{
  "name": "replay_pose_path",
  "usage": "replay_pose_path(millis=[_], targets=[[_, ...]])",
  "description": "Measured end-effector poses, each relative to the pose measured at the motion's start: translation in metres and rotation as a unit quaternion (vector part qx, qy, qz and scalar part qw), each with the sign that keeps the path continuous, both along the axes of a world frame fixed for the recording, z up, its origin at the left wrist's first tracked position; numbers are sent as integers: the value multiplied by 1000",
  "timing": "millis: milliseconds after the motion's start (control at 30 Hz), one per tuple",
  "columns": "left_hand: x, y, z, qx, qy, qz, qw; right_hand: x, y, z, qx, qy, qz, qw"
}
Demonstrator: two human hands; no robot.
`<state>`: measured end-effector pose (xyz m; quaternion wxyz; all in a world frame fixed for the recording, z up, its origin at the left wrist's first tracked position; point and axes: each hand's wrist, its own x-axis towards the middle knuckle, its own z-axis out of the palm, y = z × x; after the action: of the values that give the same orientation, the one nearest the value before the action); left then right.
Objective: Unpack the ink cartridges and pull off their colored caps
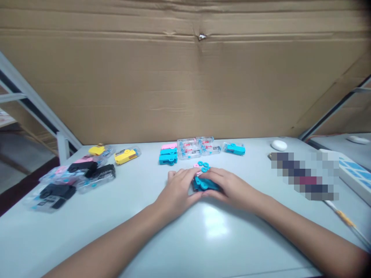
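My left hand (179,187) and my right hand (232,190) meet over the middle of the table. Between them is a blue plastic casing (201,184) with a round tab, partly covered by my fingers. Both hands are closed around it, left hand on its left side, right hand on its right. Just beyond the fingertips lie several small blue rings (205,165) and a pink piece (196,165). Farther back, blue casings (168,158) and a pink casing (169,146) are lined up beside several clear plastic cases (189,151).
Yellow casings (125,156) and black casings (58,190) with clear parts lie at the left. Back right are another blue casing (234,149) and a white rounded object (279,145). A blurred-out item with a cable (344,219) and a white-and-blue box (352,170) sit right. Cardboard (185,85) stands behind.
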<state>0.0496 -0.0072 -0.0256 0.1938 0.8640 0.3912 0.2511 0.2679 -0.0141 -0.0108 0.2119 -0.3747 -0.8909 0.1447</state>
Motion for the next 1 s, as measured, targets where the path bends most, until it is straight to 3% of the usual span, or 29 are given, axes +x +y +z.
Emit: replay_pose_path(millis=[133, 300, 500, 767, 1000], targets=[[1, -1, -1, -19, -77, -4, 997, -2, -2, 1, -66, 87, -49, 993], [0, -2, 2, -68, -137, 17, 988, -8, -9, 2, -75, 164, -71, 981], [1, -6, 12, -67, -93, -20, 993, -13, -13, -10, -152, 247, -86, 953], [-2, -8, 15, -49, -67, -60, 995, -14, -18, -11, -259, 300, -28, 918], [-6, -5, 16, -43, -50, -83, 994, -15, -20, -5, -260, 272, -22, 926]])
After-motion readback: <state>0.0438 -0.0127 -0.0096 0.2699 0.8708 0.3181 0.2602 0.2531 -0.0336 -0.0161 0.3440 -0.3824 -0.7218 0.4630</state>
